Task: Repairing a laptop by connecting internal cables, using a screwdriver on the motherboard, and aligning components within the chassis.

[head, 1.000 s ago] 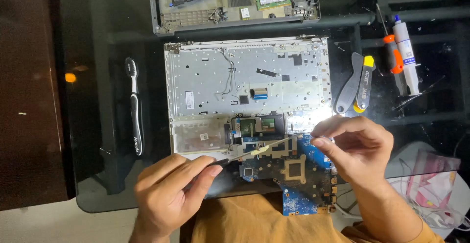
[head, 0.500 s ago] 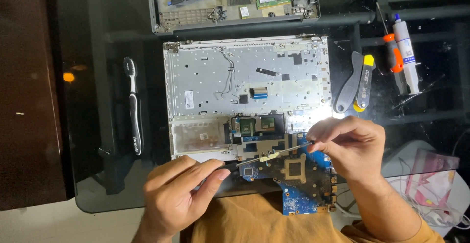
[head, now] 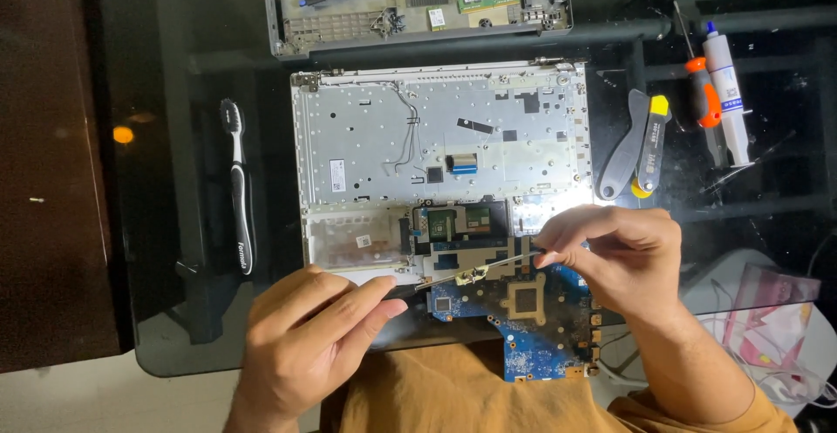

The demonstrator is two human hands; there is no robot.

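- A thin metal strip (head: 475, 272) is held between both hands; its long axis runs from lower left up to upper right, at a shallow tilt, and a small brass-coloured bracket sits at its middle.
- The left hand (head: 305, 337) is closed in a pinch on the strip's lower left end, thumb and forefinger pressed together.
- The right hand (head: 615, 254) is curled, fingertips pinching the upper right end.
- The strip lies just above a blue circuit board (head: 532, 328) with square chips, which juts past the near edge of the glass table (head: 174, 67) over the person's orange clothing.
- Directly beyond the strip lies the silver laptop chassis (head: 436, 136), flat, stamped metal with thin wires and a blue ribbon connector.
- Left of the chassis, well apart, lies a black-and-white toothbrush (head: 237, 189), lengthwise toward the person; bare glass shows around it.
- Right of the chassis lie a grey pry tool (head: 621, 150), a yellow-capped tool (head: 652, 145), an orange-handled screwdriver (head: 704, 102) and a white syringe tube (head: 728, 93).
- Beyond the chassis rests a grey base cover (head: 418, 1) holding loose parts.
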